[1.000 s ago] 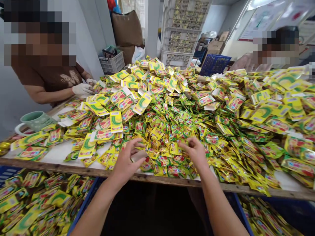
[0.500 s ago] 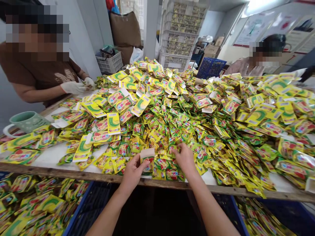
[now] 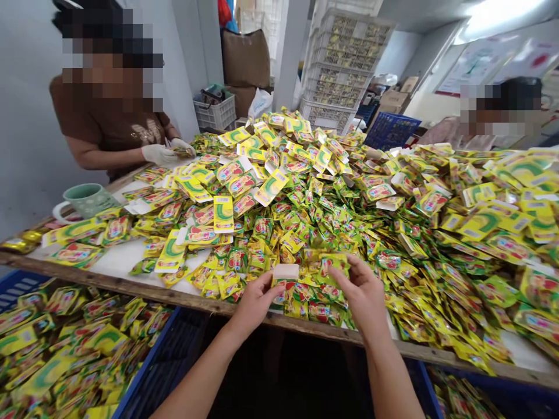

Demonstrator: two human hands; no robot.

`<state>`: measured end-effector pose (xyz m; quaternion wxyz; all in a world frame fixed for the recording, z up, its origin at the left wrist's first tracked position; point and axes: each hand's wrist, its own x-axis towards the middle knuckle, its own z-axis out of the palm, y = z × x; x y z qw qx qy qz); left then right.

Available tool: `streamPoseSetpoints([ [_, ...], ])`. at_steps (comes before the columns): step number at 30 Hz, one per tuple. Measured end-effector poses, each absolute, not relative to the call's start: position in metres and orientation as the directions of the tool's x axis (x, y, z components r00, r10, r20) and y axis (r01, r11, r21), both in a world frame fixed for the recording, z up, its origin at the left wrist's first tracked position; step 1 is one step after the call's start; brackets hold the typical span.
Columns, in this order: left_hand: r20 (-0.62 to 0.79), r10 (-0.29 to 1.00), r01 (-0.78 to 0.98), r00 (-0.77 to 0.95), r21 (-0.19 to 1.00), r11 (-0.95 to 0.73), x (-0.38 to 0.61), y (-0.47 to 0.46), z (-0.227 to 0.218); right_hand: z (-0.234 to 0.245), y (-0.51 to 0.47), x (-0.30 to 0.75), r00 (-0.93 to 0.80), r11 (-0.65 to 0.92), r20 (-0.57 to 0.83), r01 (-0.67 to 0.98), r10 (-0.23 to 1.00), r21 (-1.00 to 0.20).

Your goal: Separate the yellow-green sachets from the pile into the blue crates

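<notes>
My left hand (image 3: 257, 299) is closed around a small carton (image 3: 286, 272), its pale open flap standing up above my thumb. To its right, my right hand (image 3: 364, 291) pinches a yellow-green sachet (image 3: 334, 265) between thumb and fingers, a little above the pile. Loose sachets (image 3: 301, 308) with red fruit prints lie under and between both hands. Flat yellow cartons (image 3: 223, 214) with green curves are heaped behind and to the left of them.
A wooden edge (image 3: 205, 305) runs along the table's front. Below it, a blue crate (image 3: 148, 355) holds packets at left. A green mug (image 3: 89, 201) stands at far left. One gloved co-worker (image 3: 109, 128) is at left, another person (image 3: 480, 131) at right. White crates (image 3: 345, 70) are stacked behind.
My right hand has lifted a sachet from the pile and now holds it up beside the carton. The left hand keeps the carton. The whole view has shifted, with things appearing farther right.
</notes>
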<state>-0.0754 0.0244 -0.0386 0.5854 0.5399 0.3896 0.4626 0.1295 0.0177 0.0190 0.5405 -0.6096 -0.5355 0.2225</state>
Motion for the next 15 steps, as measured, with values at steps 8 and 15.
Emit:
streamPoseSetpoints([
  [8,0.157,0.922,-0.190,0.353,0.977,-0.094,-0.075,0.024,-0.032,0.046,0.018,0.095,-0.449,0.632,0.445,0.574,0.775,-0.521],
  [15,0.113,0.920,-0.213,0.375,0.976,-0.033,-0.077,0.023,-0.033,0.032,0.018,0.099,-0.263,0.581,0.583,0.667,0.769,-0.466],
])
